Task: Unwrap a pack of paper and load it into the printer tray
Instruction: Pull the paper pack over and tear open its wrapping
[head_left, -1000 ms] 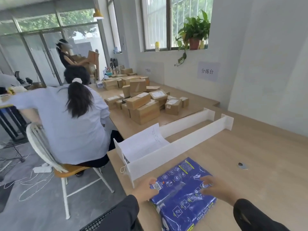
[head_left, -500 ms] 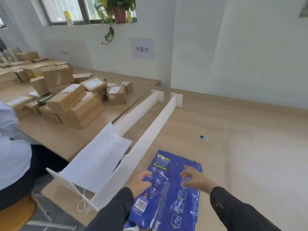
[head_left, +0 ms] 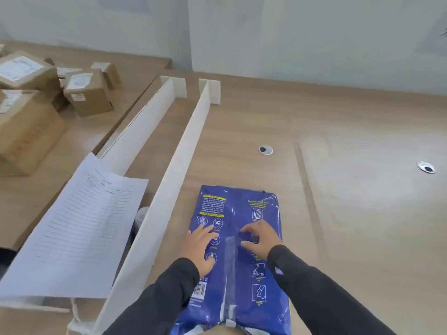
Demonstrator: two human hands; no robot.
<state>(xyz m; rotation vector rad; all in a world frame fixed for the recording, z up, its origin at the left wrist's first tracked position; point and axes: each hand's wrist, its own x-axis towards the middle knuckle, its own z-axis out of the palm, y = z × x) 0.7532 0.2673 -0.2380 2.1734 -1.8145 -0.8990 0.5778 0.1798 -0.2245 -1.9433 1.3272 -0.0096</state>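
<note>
A blue wrapped pack of paper (head_left: 239,209) lies lengthwise on the wooden table (head_left: 350,213), seam side up, with white icons and a barcode on it. My left hand (head_left: 199,245) rests flat on its left half, fingers spread. My right hand (head_left: 260,236) sits on the right half beside the centre seam, fingers curled with the tips on the wrapper. Neither hand has hold of anything. The wrapper's near end looks torn or loose. No printer or tray shows.
A long white divider (head_left: 169,189) runs along the pack's left side, with a second one (head_left: 140,131) beyond it. A lined sheet of paper (head_left: 79,230) leans over them. Cardboard boxes (head_left: 87,93) crowd the left table. Two cable grommets (head_left: 265,149) (head_left: 426,167) sit in the tabletop.
My view has swung right and down, so the seated person and window are gone. Both hands moved from the pack's side edges onto its top near the centre seam.
</note>
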